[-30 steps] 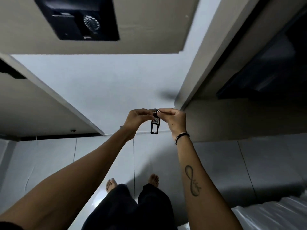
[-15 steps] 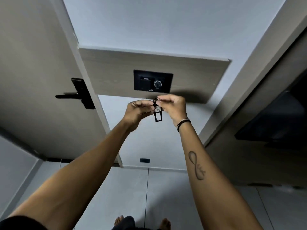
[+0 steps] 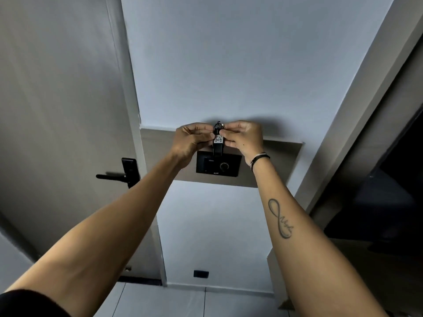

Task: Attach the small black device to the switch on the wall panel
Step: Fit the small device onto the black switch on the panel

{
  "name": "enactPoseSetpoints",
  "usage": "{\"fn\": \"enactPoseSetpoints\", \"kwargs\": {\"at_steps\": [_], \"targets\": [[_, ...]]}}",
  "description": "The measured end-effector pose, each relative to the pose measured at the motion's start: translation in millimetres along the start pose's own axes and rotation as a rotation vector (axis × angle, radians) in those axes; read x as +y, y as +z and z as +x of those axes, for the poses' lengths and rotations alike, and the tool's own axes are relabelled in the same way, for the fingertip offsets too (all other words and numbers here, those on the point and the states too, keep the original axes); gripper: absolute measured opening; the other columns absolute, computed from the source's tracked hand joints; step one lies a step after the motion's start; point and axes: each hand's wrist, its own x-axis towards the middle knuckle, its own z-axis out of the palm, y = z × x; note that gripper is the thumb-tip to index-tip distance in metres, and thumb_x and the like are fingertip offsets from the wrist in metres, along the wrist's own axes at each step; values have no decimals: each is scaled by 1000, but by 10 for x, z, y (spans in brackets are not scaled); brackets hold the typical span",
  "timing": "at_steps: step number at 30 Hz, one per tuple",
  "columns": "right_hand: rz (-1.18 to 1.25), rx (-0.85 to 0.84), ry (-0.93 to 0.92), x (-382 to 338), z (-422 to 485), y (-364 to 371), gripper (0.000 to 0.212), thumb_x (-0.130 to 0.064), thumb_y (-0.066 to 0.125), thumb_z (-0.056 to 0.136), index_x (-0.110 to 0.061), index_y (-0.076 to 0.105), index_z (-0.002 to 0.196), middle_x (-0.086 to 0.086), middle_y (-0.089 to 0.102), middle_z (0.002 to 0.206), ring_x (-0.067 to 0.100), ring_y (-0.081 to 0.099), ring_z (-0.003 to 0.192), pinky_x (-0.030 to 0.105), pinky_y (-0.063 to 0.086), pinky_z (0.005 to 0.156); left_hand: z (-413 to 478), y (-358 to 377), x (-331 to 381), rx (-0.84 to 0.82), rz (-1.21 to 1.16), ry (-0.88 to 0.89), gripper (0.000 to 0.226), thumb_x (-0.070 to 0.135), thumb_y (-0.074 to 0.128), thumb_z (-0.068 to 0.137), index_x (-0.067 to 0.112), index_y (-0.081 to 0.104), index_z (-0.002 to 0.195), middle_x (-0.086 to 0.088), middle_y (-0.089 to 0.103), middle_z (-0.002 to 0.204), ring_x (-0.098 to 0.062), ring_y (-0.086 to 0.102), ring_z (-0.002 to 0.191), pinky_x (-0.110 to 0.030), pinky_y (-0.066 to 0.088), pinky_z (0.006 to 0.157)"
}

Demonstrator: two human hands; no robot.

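Both forearms bare. Left arm: edge of a dark sleeve (image 3: 27, 303) at the upper arm. Right wrist: thin black band (image 3: 259, 157) w/ a pale strand. Right forearm: infinity-loop tattoo (image 3: 280, 218) w/ script (unreadable).

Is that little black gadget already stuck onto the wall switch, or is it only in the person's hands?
Only in hand. The small black device is pinched between the left hand and right hand, hanging upright just above the wall panel.

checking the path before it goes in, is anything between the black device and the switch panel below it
Nothing visible. The black device, pinched by the left hand and right hand, hangs just above the switch panel; its lower end overlaps the panel's top edge.
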Motion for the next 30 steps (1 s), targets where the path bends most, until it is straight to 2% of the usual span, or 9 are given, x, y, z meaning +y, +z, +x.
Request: {"fn": "enactPoseSetpoints", "kwargs": {"at_steps": [4,9,13,15,21,25,30], "targets": [[-25,27,-90,-387,176,-18,18,4,83,81,-8,73,89,9,75,85,15,73,73,27,65,69,224,117,402,-20,51,64,25,-15,77,82,9,78,90,-3,81,75,-16,78,71,-28,66,73],[-28,52,-137,-718,292,-37,26,5,83,81,5,73,105,16,75,97,20,72,81,28,63,70,423,209,702,-7,76,125,23,-7,82,82,16,83,83,-4,82,78,-18,79,75,-32,67,80],[-34,70,-168,-838,348,-28,26,4,83,81,4,74,105,26,77,107,24,72,87,36,63,76,513,242,847,6,106,152,24,-8,84,79,16,84,81,-3,82,75,-16,79,72,-25,64,72],[-38,70,-178,-872,377,-33,27,4,84,80,5,74,106,26,77,109,24,72,87,35,64,75,533,250,909,1,121,164,25,-9,84,78,16,84,81,-2,82,76,-15,79,72,-24,63,72],[-58,62,-188,-889,423,-54,28,6,86,78,3,74,103,21,78,101,23,74,82,32,66,71,588,250,1003,-14,197,191,21,-6,85,78,13,84,87,1,82,75,-13,77,70,-23,62,71],[-52,48,-206,-899,472,-49,26,7,86,77,-4,73,97,12,76,92,20,73,76,28,66,66,627,237,1021,-18,212,200,21,-6,86,77,14,85,85,1,82,75,-13,77,69,-22,62,70],[-74,43,-228,-906,520,-28,24,7,86,77,-8,73,91,9,76,88,14,73,71,25,63,62,663,214,1028,-15,210,208,21,-3,88,76,17,86,83,0,82,76,-14,77,72,-25,63,73]]}}
